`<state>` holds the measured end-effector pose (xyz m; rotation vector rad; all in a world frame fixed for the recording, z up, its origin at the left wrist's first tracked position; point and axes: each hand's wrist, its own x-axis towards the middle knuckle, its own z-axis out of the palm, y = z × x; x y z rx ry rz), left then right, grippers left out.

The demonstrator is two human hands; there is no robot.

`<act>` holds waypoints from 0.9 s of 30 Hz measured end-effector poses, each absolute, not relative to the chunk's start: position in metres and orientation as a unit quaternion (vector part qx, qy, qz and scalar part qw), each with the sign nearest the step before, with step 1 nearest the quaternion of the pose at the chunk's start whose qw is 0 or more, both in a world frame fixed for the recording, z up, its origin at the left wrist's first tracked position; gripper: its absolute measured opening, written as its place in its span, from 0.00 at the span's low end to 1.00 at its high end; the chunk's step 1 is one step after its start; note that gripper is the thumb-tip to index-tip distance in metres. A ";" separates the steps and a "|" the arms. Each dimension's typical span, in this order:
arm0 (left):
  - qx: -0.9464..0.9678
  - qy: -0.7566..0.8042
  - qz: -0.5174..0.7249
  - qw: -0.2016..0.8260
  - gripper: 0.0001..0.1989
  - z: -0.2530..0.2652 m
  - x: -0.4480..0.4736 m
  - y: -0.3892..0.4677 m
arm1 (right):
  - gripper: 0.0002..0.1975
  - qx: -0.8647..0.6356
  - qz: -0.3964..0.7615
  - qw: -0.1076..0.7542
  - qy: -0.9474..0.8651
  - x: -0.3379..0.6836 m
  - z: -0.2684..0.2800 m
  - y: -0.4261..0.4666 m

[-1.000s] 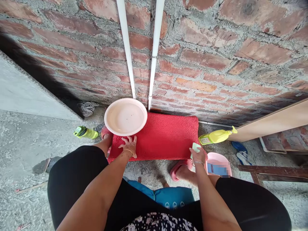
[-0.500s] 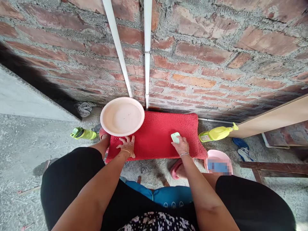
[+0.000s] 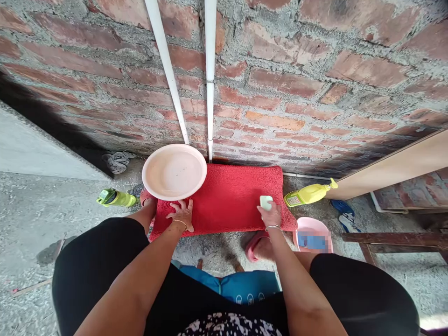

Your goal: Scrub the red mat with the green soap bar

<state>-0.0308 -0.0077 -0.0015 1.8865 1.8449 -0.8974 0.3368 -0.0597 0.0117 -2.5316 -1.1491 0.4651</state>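
A red textured cloth (image 3: 227,200) is spread over a low flat surface in front of me. My left hand (image 3: 182,214) rests on its left part with the fingers spread, just below a pale pink basin (image 3: 175,171). The basin sits on the cloth's far left corner and has a little clear liquid in it. On the right part of the cloth, my right hand (image 3: 271,215) grips a pale green bar that looks like soap (image 3: 266,201), held against the fabric.
To the right are a yellow pump bottle (image 3: 308,194) and a pink basin (image 3: 300,228) with blue contents, partly blurred. A green bottle (image 3: 117,198) is at left. Behind, white pipes (image 3: 210,93) run down a brick wall. A wooden bench (image 3: 395,239) stands far right.
My right hand has slid to the right along the red cloth with the pale green bar. My left hand stays spread at the same spot on the cloth. The view has shifted slightly.
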 end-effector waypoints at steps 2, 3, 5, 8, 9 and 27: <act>0.667 0.649 -0.319 0.178 0.74 0.001 -0.031 -0.008 | 0.29 -0.863 0.175 0.137 -0.454 0.313 0.008 -0.043; 0.668 0.648 -0.319 0.179 0.73 0.002 -0.030 -0.008 | 0.29 -0.848 0.179 0.119 -0.484 0.304 0.006 -0.036; 0.669 0.647 -0.320 0.179 0.73 0.004 -0.029 -0.008 | 0.27 -0.823 0.183 0.086 -0.531 0.296 0.006 -0.027; 0.669 0.646 -0.324 0.172 0.74 0.003 -0.028 -0.007 | 0.26 -0.823 0.186 0.068 -0.532 0.311 0.010 -0.028; 0.670 0.646 -0.324 0.170 0.74 0.002 -0.028 -0.007 | 0.27 -0.832 0.187 0.064 -0.519 0.322 0.013 -0.032; 0.662 0.655 -0.325 0.163 0.75 -0.003 -0.027 -0.006 | 0.26 -0.712 0.212 -0.028 -0.669 0.254 0.032 -0.087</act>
